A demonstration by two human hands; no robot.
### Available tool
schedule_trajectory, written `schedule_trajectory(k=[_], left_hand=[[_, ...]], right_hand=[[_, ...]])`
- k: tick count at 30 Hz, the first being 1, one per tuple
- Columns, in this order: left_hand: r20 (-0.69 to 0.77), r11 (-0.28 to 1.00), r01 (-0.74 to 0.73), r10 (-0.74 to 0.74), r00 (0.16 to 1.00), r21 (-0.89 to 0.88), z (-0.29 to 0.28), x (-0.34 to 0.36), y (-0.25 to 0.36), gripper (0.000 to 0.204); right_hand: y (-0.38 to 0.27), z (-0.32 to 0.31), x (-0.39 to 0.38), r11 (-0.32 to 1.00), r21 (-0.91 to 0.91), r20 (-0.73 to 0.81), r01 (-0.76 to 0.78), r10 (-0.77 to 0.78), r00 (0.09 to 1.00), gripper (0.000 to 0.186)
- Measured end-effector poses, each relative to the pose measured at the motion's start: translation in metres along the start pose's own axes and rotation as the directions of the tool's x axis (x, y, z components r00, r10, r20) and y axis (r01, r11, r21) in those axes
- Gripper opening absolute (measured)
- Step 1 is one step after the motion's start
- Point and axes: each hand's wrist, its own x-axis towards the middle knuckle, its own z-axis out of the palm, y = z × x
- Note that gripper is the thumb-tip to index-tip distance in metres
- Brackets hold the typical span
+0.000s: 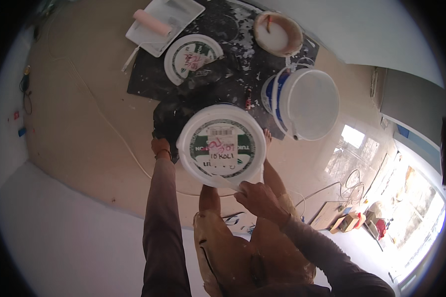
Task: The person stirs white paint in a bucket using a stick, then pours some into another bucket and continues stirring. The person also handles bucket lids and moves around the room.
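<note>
A white lidded bucket (191, 168) is in front of my legs, its round lid bearing a green, black and white label with pink and black marks. My right hand (258, 199) is closed around the bucket's pale handle (226, 182) on the near side. To the left, my left hand (161, 147) is bent into a fist at the edge of a black plastic sheet (169, 123), which it grips. Part of that sheet disappears behind the bucket.
Beyond lie a paint tray (183, 14) with a pink roller (152, 23), and a loose lid (172, 62). To the right stand an open white bucket (312, 104) and a paint-smeared bucket (296, 42) of white liquid. A cable (101, 113) crosses the tan floor; cardboard boxes (349, 222) sit by the window.
</note>
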Motion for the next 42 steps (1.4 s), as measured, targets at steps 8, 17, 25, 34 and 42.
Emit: schedule_trajectory(k=[8, 17, 25, 34, 42], left_hand=[[-0.068, 0.935, -0.008, -0.017, 0.998, -0.354, -0.123, -0.074, -0.117, 0.031], [-0.106, 0.927, -0.090, 0.054, 0.993, -0.365, -0.276, -0.282, -0.169, 0.026], [-0.163, 0.930, -0.059, -0.001, 0.987, -0.363, -0.306, -0.331, -0.157, 0.024], [0.080, 0.911, 0.019, 0.016, 0.997, -0.411, -0.294, -0.341, -0.124, 0.023], [0.404, 0.712, -0.687, 0.677, 0.615, -0.148, -0.213, -0.349, -0.040, 0.031]], right_hand=[[-0.068, -0.013, 0.009, 0.990, -0.053, 0.011, -0.132, 0.133, 0.991, 0.025], [-0.091, -0.034, 0.036, 0.926, -0.304, -0.018, 0.224, -0.241, 0.970, 0.027], [-0.105, -0.039, 0.087, 0.954, 0.254, -0.062, -0.161, 0.182, 0.981, 0.027], [-0.110, -0.029, 0.147, 0.878, 0.461, -0.099, -0.129, 0.196, 0.976, 0.027], [-0.088, -0.079, 0.103, 0.967, -0.080, -0.099, 0.242, -0.249, 0.963, 0.032]])
